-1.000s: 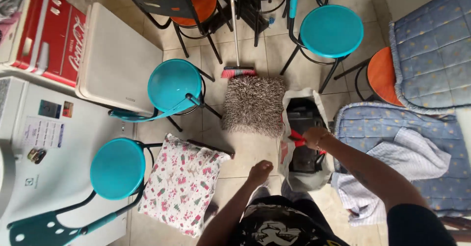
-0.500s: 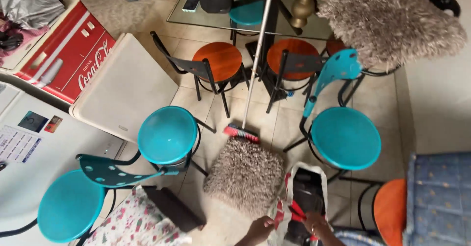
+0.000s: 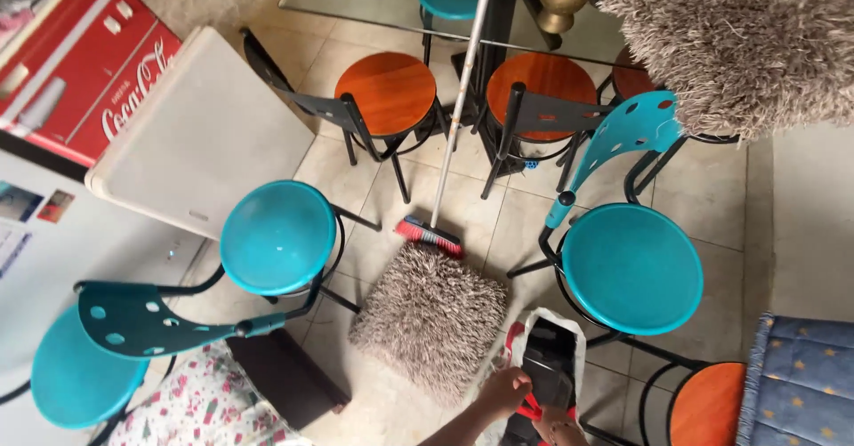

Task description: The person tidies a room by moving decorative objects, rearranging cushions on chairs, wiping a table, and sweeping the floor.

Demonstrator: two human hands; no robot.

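The head view looks straight down on a tiled floor crowded with seating, and at the bottom edge both hands work at a white plastic bag with red handles [image 3: 544, 357] that stands open on the tiles, something dark and boxy showing inside it. The left hand [image 3: 503, 390] is closed on the bag's left rim, fingers curled over the edge; the right hand [image 3: 557, 425] is half cut off by the frame but appears pinched around the red handles at the bag's near side, though how tightly it closes I cannot tell. The bag sits just right of a shaggy grey-brown cushion [image 3: 431, 319] lying on the floor, and touching the cushion's far edge is the red-bristled head of a broom [image 3: 431, 235], its pale handle leaning up toward a glass-topped table [image 3: 391, 10]. Round teal metal stools stand at either side, one to the left [image 3: 278, 237] and one to the right [image 3: 632, 268], with orange-seated stools [image 3: 390, 93] beyond. A second shaggy cushion [image 3: 738, 41] rests up at the top right, and a floral printed cushion [image 3: 209, 408] shows at the lower left. By my reading, the step in hand is gathering the bag's mouth and handles. The next move would call for both handles brought together in one firm grip and a lift straight up, clear of the cushion and the stool legs.
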